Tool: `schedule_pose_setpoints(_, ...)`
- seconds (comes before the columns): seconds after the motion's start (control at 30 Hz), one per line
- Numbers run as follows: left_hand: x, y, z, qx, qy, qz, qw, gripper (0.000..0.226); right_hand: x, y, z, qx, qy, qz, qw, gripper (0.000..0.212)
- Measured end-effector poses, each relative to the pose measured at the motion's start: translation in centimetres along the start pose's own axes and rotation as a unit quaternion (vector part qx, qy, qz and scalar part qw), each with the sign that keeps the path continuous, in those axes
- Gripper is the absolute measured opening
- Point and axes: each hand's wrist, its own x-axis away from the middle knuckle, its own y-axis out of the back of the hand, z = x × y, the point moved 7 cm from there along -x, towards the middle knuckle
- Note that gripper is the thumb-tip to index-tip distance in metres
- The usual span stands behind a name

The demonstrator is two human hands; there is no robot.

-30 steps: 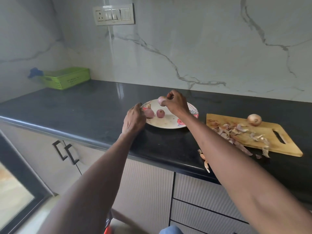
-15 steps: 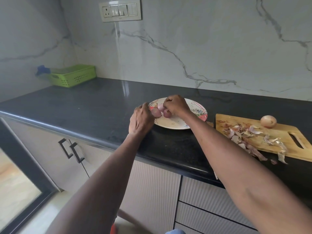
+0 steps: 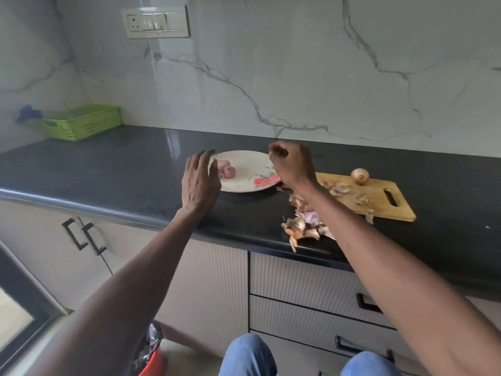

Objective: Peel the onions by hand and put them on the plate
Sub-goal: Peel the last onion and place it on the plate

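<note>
Reaching next for the light, papery unpeeled onion (image 3: 359,176) on the cutting board (image 3: 398,210), I judge its loose, brittle skin best pinched at the tip; my left hand (image 3: 200,183) hangs relaxed and holding nothing, my right hand (image 3: 294,166) loosely curled, contents not discernible.

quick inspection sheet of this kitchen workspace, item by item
surface: dark countertop, glossy.
job's things: peeled onions lie on the plate; one unpeeled onion sits on the cutting board.
clutter: onion skins on the board and counter edge.
grippers: left hand with straight fingers at the plate rim; right hand curled above the plate, contents unclear.
cables: nothing seen.
surroundings: green basket, switch panel, marble wall, cabinets below.
</note>
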Motion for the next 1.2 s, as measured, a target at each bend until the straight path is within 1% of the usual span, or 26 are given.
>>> schedule_pose_setpoints(0.07,1.5,-0.1,-2.2,0.073,0.019,-0.016,0.997,0.036,1.0,3.7,-0.8,-0.016,0.005,-0.040,0.999,0.016)
schedule_pose_setpoints(0.1,2.5,-0.3,-4.0,0.119,0.014,-0.008,0.993,0.039,1.7,5.6,-1.5,-0.017,0.002,-0.060,0.998,0.015)
schedule_pose_setpoints(0.13,3.4,-0.5,-5.9,0.171,-0.003,0.017,0.985,0.044,2.2,7.3,-2.2,-0.017,-0.006,-0.080,0.997,0.015)
schedule_pose_setpoints(0.2,5.8,-1.6,-10.2,0.240,-0.081,0.117,0.960,0.059,3.3,10.6,-3.8,-0.017,-0.027,-0.121,0.992,0.015)
schedule_pose_setpoints(0.23,7.2,-2.6,-12.3,0.232,-0.135,0.183,0.946,0.068,3.8,11.9,-4.6,-0.015,-0.036,-0.134,0.990,0.015)
schedule_pose_setpoints(0.27,8.7,-4.1,-14.1,0.190,-0.193,0.244,0.931,0.077,4.5,13.0,-5.5,-0.008,-0.043,-0.140,0.989,0.015)
schedule_pose_setpoints(0.3,9.6,-5.7,-15.2,0.129,-0.242,0.285,0.918,0.084,4.9,13.6,-6.2,0.001,-0.050,-0.139,0.989,0.015)
schedule_pose_setpoints(0.33,10.2,-7.3,-15.8,0.064,-0.270,0.306,0.911,0.087,5.4,14.2,-7.0,0.012,-0.058,-0.137,0.989,0.015)
schedule_pose_setpoints(0.4,9.7,-9.5,-16.5,-0.015,-0.281,0.308,0.909,0.091,6.0,14.8,-8.0,0.032,-0.068,-0.139,0.987,0.015)
schedule_pose_setpoints(0.47,8.7,-11.0,-17.0,-0.039,-0.267,0.309,0.912,0.091,6.3,15.4,-9.0,0.041,-0.081,-0.156,0.984,0.014)
schedule_pose_setpoints(0.53,7.8,-12.2,-17.1,-0.037,-0.239,0.326,0.914,0.093,6.3,16.0,-10.1,0.039,-0.105,-0.172,0.979,0.014)
schedule_pose_setpoints(0.6,7.0,-12.5,-17.4,-0.002,-0.228,0.335,0.914,0.089,5.7,16.6,-11.4,0.054,-0.135,-0.179,0.973,0.015)
schedule_pose_setpoints(0.67,5.7,-12.2,-17.9,0.067,-0.223,0.323,0.918,0.080,4.8,17.0,-13.0,0.076,-0.170,-0.168,0.968,0.021)
schedule_pose_setpoints(0.7,4.7,-12.0,-18.0,0.116,-0.196,0.315,0.921,0.075,4.3,17.1,-13.9,0.081,-0.189,-0.153,0.967,0.027)
schedule_pose_setpoints(0.77,2.4,-11.8,-17.8,0.223,-0.105,0.292,0.924,0.071,3.4,16.6,-15.4,0.085,-0.227,-0.102,0.965,0.045)
schedule_pose_setpoints(0.83,0.6,-12.3,-17.4,0.281,-0.033,0.265,0.922,0.066,2.6,15.7,-16.4,0.112,-0.249,-0.039,0.961,0.062)
schedule_pose_setpoints(0.87,0.1,-12.9,-17.2,0.295,-0.008,0.254,0.921,0.061,2.2,15.0,-16.7,0.124,-0.255,-0.008,0.959,0.065)
schedule_pose_setpoints(0.93,-0.4,-14.3,-16.5,0.308,0.032,0.230,0.922,0.052,1.7,13.8,-17.6,0.140,-0.260,0.037,0.955,0.062)
schedule_pose_setpoints(0.97,-0.5,-14.8,-16.2,0.307,0.044,0.219,0.925,0.049,1.6,13.3,-17.8,0.154,-0.257,0.049,0.953,0.055)
schedule_pose_setpoints(1.03,-0.8,-15.7,-15.6,0.297,0.052,0.197,0.933,0.046,1.4,13.0,-17.9,0.181,-0.238,0.041,0.953,0.039)
schedule_pose_setpoints(1.07,-0.8,-16.0,-15.4,0.295,0.051,0.186,0.936,0.045,1.3,13.0,-17.7,0.173,-0.225,0.025,0.959,0.034)
schedule_pose_setpoints(1.13,-1.0,-16.4,-15.1,0.308,0.055,0.169,0.935,0.040,0.8,12.8,-16.7,0.125,-0.190,-0.007,0.974,0.033)
schedule_pose_setpoints(1.2,-1.2,-16.8,-14.7,0.354,0.074,0.170,0.917,0.027,0.1,11.9,-15.7,0.028,-0.171,-0.024,0.985,0.037)
